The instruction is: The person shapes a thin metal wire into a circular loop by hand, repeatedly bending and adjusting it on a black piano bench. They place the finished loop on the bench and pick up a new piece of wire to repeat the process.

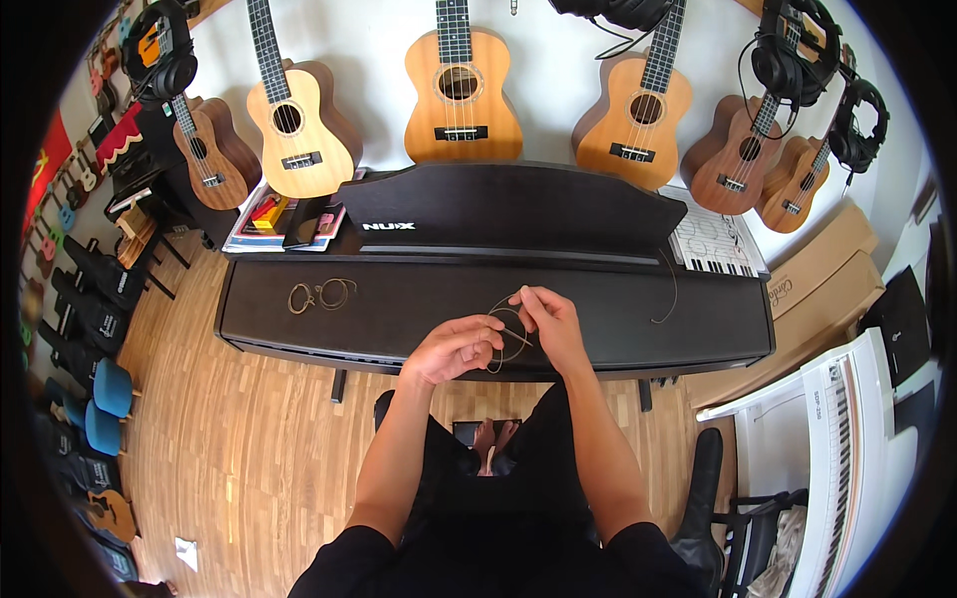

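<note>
Above the closed lid of the dark digital piano (pixel 439 284), a thin brass-coloured coiled string (pixel 522 344) hangs in a loop between my hands. My left hand (pixel 457 349) has its thumb and fingers pinched on the coil's left side. On the upper right of the loop, my right hand (pixel 551 321) closes with thumb and fingertips together on the string. Two more coiled strings, a smaller one (pixel 299 298) and a larger one (pixel 350 291), lie on the lid to the left. A single loose string (pixel 676 295) curves over the lid at the right.
Several ukuleles (pixel 458 85) hang on the wall behind the piano, with headphones (pixel 795 65) among them. Books and small items (pixel 284 221) rest at its back left, a printed keyboard sheet (pixel 716 234) at its back right. Cardboard boxes (pixel 812 299) lean at the right.
</note>
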Available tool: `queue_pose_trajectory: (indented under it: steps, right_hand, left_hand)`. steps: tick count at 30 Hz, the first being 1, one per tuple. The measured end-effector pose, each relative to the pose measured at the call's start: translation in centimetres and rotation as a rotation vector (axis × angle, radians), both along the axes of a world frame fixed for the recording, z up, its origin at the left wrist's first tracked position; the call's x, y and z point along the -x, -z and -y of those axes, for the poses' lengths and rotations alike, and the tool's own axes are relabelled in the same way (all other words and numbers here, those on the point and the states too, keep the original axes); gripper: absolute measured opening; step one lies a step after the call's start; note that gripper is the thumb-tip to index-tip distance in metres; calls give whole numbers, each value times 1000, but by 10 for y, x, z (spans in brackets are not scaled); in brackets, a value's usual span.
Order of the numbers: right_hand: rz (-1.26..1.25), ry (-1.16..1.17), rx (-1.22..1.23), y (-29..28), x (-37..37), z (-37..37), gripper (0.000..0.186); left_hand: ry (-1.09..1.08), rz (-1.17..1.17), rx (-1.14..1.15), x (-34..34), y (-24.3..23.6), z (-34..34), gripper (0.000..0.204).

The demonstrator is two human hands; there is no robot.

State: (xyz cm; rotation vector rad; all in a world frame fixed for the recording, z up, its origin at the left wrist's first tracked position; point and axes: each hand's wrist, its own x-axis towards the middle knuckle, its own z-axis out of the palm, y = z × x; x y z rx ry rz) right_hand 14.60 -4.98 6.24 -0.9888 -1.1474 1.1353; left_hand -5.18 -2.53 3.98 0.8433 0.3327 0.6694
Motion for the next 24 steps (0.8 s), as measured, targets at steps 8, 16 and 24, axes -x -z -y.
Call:
queue_pose_trajectory:
  steps: [8, 16, 24]
  right_hand:
    - [-157, -82, 105, 6, 3, -22, 29]
    - [-212, -24, 147, 39, -2, -42, 26]
    - [-337, -98, 70, 58, -15, -44, 25]
  left_hand:
    - [-152, -470, -360, -12, 1, -33, 33]
    - [-272, -342, -273, -22, 15, -47, 25]
    - [-357, -320, -379, -22, 30, -42, 21]
